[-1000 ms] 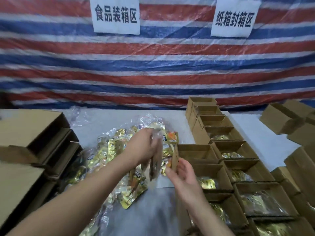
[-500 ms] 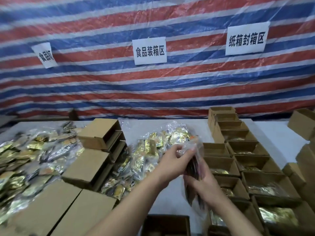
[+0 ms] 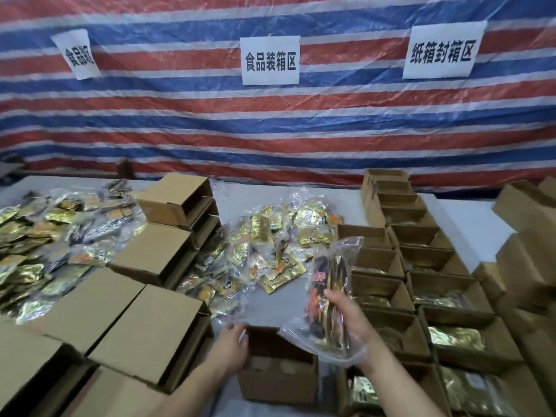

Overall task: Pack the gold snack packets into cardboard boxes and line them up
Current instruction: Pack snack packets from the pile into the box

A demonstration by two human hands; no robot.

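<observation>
An open brown cardboard box (image 3: 278,368) sits near centre; filled cardboard boxes (image 3: 427,284) run in rows right, loose gold foil packets (image 3: 270,251) behind, seemingly closed boxes (image 3: 126,314) left.

Red, blue and white stripes across the tarp (image 3: 301,130). Black characters on white signs (image 3: 270,61). Plain brown on the cardboard boxes (image 3: 279,377). Shiny gold with orange and black patches on the snack packets (image 3: 282,251). Pale grey-white on the table (image 3: 475,218). Dark, orange and gold inside the clear bag (image 3: 329,299).
</observation>
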